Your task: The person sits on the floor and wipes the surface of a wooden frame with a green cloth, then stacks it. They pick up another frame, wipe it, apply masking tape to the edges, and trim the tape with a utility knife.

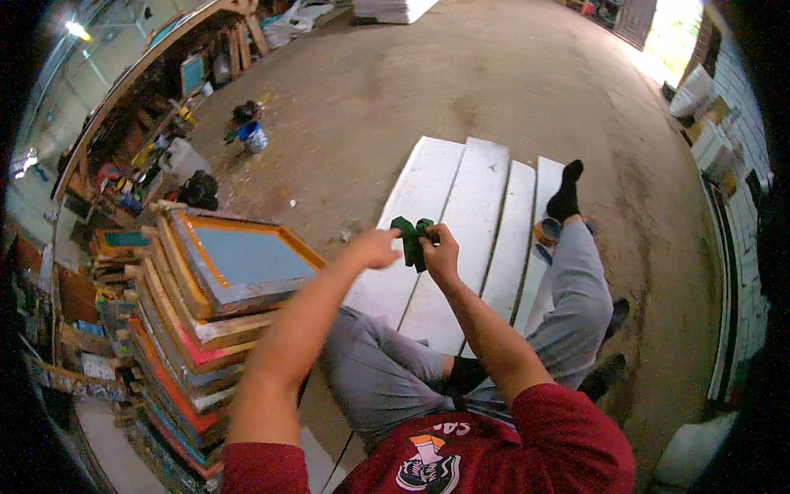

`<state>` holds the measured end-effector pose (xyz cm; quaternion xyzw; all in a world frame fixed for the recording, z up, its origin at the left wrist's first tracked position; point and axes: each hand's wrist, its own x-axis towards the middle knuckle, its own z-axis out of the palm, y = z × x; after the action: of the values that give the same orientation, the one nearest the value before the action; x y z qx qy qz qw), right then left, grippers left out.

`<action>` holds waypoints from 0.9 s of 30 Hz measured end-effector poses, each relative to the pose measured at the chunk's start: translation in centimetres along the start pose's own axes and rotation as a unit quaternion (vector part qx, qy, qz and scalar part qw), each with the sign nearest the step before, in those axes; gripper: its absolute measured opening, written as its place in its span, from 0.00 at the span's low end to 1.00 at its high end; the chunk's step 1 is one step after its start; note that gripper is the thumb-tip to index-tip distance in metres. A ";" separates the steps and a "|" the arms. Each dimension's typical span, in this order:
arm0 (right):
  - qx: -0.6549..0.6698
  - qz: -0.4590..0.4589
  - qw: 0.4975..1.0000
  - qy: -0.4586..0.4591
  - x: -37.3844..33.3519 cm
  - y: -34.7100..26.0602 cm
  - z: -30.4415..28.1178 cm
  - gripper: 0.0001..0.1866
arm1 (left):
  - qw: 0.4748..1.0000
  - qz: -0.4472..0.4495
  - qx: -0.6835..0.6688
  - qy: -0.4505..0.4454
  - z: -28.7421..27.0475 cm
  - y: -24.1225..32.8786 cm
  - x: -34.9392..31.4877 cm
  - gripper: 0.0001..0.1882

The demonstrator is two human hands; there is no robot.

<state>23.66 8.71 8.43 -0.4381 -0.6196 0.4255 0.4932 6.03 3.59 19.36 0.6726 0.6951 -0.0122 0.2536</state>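
A dark green bow (pixel 415 239), made of a strip of cloth or ribbon, is held up in front of me, with two loops and tails hanging down. My left hand (pixel 378 249) is at its left loop, fingertips closed on the edge, slightly blurred. On the other side, my right hand (pixel 442 249) pinches the right loop between thumb and fingers. Below the bow lie several long white boards (pixel 461 214), side by side. I sit with my legs in grey trousers, one foot in a black sock (pixel 566 191) stretched out over the boards' right side.
Close on my left stands a tall stack of wooden frames (pixel 210 329), the top one with a grey-blue panel (pixel 255 251). A blue bucket (pixel 253 137) stands on the bare floor (pixel 346 107) farther off. Cluttered shelves line the left; a bright doorway (pixel 671 41) is at far right.
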 end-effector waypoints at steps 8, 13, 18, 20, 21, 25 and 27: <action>-0.147 0.023 0.980 0.135 -0.9 5.2 -13.0 0.09 | 0.927 0.038 -0.372 0.010 15.3 12.8 6.8 0.40; -0.304 0.002 0.925 0.226 -1.4 9.3 -20.6 0.11 | 0.911 0.057 -0.409 -0.024 22.2 17.1 10.1 0.39; -0.439 0.046 0.865 0.239 -1.8 12.1 -24.9 0.15 | 0.930 0.062 -0.360 -0.038 23.6 18.5 10.5 0.36; -0.512 0.054 0.830 0.215 -2.3 10.2 -22.8 0.17 | 0.937 0.037 -0.346 -0.006 23.1 17.3 9.7 0.31; -0.486 0.009 0.856 0.173 -2.7 9.2 -21.8 0.19 | 0.937 0.019 -0.349 0.004 22.4 16.9 9.1 0.29; -0.258 -0.080 0.960 0.072 -1.8 3.8 -15.0 0.15 | 0.922 0.002 -0.372 0.107 15.7 15.7 6.2 0.25; -0.197 -0.136 0.969 0.060 -0.5 1.0 -10.4 0.10 | 0.896 0.027 -0.388 0.213 12.8 13.0 4.7 0.22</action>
<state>34.05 9.46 8.95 -0.4630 -0.7140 0.1967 0.4870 22.70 4.64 10.72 0.5262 0.6634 0.4091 0.3401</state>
